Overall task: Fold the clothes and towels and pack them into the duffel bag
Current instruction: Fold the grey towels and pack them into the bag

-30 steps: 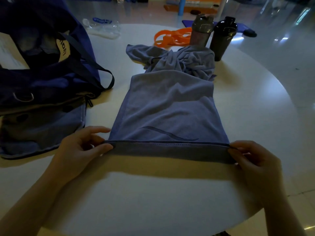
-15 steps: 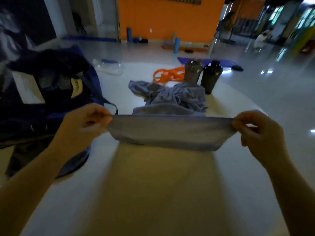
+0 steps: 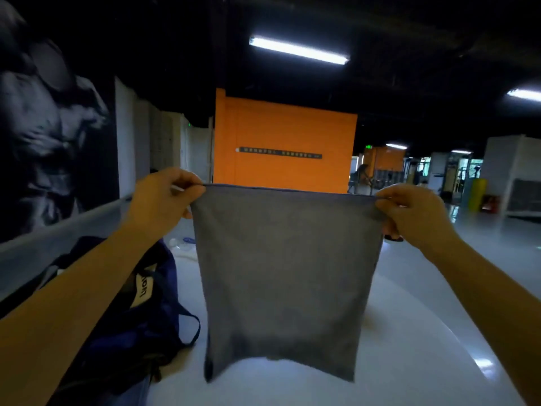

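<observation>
white table (image 3: 409, 361) | towel (image 3: 287, 273) now lifted off it, hanging | left hand (image 3: 164, 197), right hand (image 3: 409, 212) pinch top corners

two bare forearms — no sleeves, both hands ungloved.

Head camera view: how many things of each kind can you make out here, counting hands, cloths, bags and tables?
Hands: 2, the left hand and the right hand, each pinching a top corner of the towel.
Grey towel: 1, held up and hanging.
Blue duffel bag: 1, on the table at left.
White table: 1.
Total: 5.
</observation>
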A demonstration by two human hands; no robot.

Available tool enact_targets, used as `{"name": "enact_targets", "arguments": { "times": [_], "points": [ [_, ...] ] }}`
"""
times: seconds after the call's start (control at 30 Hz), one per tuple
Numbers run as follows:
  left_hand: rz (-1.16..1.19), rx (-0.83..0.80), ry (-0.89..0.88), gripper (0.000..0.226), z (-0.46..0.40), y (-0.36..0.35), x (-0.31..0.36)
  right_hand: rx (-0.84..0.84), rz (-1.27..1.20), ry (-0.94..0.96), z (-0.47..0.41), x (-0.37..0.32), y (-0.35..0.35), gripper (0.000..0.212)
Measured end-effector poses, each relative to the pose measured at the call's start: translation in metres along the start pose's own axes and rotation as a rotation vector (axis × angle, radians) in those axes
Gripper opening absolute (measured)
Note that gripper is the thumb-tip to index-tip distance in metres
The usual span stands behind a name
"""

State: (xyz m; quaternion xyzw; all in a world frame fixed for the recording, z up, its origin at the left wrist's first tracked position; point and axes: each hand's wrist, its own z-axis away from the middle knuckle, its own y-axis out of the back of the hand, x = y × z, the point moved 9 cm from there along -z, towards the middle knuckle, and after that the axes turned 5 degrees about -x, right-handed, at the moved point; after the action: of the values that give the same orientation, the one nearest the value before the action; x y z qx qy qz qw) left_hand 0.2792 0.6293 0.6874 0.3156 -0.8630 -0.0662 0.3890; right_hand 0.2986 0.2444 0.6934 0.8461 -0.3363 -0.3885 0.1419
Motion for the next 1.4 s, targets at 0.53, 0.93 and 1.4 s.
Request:
{"name": "enact_targets", "arguments": {
  "times": [0.53, 0.93, 1.4],
  "points": [
    [0.236, -0.027, 0.072, 0.020, 0.037, 0.008, 0.020, -0.075, -0.054, -0.050, 0.037, -0.021, 0.036, 0.014],
    [0.213, -0.062, 0.137, 0.014, 0.052, 0.009, 0.013, -0.192, -0.312, -0.149, 0.060, -0.017, 0.041, 0.014],
    [0.145, -0.188, 0.075, 0.016, 0.049, 0.002, 0.044, -0.129, -0.205, -0.123, 0.069, -0.014, 0.053, 0.010]
  ]
}}
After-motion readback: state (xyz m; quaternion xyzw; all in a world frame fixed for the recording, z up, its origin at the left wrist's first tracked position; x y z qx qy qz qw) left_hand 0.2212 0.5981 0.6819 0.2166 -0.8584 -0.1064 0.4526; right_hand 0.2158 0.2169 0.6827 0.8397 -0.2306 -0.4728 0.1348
